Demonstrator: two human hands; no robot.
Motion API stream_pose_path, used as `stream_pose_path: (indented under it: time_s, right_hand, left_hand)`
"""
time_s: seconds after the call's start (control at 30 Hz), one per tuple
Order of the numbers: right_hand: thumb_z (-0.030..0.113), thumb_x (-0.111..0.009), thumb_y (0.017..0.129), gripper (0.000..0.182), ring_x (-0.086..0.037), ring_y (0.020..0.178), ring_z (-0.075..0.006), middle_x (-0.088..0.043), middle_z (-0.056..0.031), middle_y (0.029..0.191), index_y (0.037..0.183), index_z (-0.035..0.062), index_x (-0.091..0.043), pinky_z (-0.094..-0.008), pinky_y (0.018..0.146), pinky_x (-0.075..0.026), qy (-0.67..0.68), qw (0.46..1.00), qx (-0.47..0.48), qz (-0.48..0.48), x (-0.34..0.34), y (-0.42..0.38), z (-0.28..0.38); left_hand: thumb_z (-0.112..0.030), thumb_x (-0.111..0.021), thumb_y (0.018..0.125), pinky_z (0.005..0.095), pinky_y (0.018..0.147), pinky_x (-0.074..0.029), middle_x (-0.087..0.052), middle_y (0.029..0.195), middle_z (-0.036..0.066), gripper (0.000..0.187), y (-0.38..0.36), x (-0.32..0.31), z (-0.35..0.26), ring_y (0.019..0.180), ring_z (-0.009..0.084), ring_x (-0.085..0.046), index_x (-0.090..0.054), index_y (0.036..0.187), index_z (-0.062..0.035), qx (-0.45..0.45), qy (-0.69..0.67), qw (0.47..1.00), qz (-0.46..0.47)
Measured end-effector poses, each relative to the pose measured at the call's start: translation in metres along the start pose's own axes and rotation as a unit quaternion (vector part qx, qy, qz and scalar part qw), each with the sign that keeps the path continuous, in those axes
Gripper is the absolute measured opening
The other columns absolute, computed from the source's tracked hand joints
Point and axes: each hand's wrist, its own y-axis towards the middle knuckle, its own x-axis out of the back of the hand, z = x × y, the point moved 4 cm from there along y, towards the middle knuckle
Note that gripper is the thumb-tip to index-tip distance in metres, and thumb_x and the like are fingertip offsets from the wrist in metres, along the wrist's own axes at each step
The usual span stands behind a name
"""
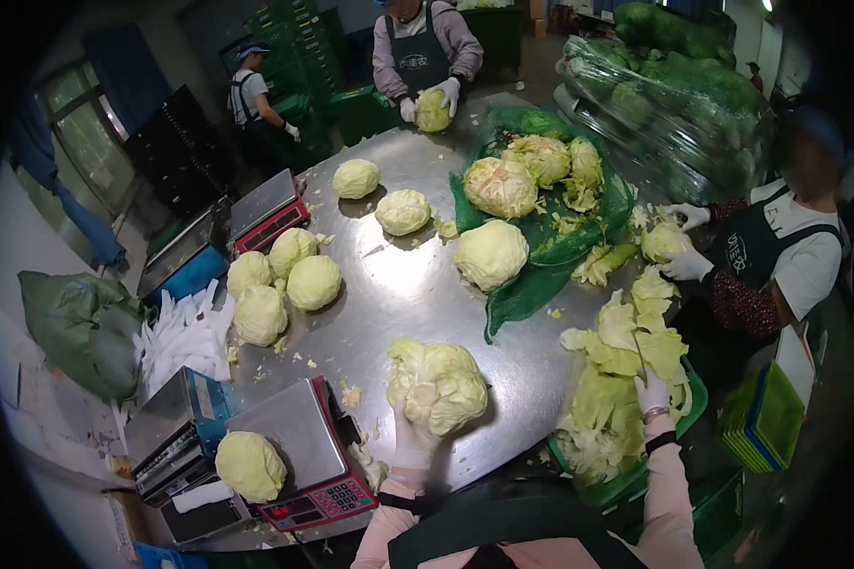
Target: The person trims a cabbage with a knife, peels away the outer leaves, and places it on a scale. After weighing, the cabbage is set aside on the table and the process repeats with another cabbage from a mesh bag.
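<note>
My left hand (415, 438), in a white glove, is closed on the underside of a pale green cabbage (442, 387) above the steel table, its cut stem end showing. On the right, my gloved right hand (652, 391) is closed on what looks like a thin knife (640, 353), its narrow blade pointing away from me. That hand is over a green crate (697, 391) heaped with loose cabbage leaves (593, 417). A trimmed cabbage (250, 467) rests on the scale (289, 436) left of my left hand.
Several cabbages (313, 283) sit on the steel table (389, 313). A green net sack (522, 294) holds untrimmed heads at the far right. Co-workers' hands (688, 266) handle cabbages at the right and far edges. White strips (188, 332) lie at the left.
</note>
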Motion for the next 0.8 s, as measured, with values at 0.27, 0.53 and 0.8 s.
stream_pose_path:
  time_s: [0.27, 0.53, 0.8]
  right_hand:
    - [0.028, -0.037, 0.094, 0.034, -0.050, 0.047, -0.0114, -0.059, -0.0031, 0.066, 0.099, 0.0071, -0.063, -0.0243, 0.049, -0.044, 0.308, 0.815, -0.083, 0.483, -0.027, -0.042, 0.216]
    - [0.035, -0.035, 0.095, 0.043, -0.050, 0.046, -0.0133, -0.056, -0.0050, 0.057, 0.092, 0.0047, -0.066, -0.0260, 0.049, -0.042, 0.331, 0.813, -0.079, 0.473, -0.044, -0.042, 0.220]
    - [0.033, -0.031, 0.094, 0.043, -0.058, 0.057, -0.0247, -0.058, -0.0121, 0.065, 0.085, 0.0031, -0.060, -0.0351, 0.062, -0.046, 0.234, 0.878, 0.097, 0.406, -0.057, -0.035, 0.228]
  left_hand:
    - [-0.030, -0.063, 0.084, 0.0430, 0.091, -0.047, -0.054, 0.120, 0.014, 0.057, 0.026, 0.060, 0.036, 0.107, 0.0293, -0.055, -0.040, 0.130, -0.0049, -0.036, 0.254, 0.957, -0.132]
    - [-0.028, -0.063, 0.085, 0.0375, 0.086, -0.050, -0.058, 0.113, 0.012, 0.050, 0.024, 0.044, 0.036, 0.099, 0.0242, -0.059, -0.045, 0.125, -0.0039, -0.042, 0.310, 0.934, -0.172]
    - [-0.019, -0.063, 0.084, 0.0373, 0.084, -0.050, -0.054, 0.117, 0.010, 0.053, 0.026, 0.049, 0.037, 0.102, 0.0234, -0.057, -0.039, 0.129, -0.0091, -0.008, 0.262, 0.949, -0.176]
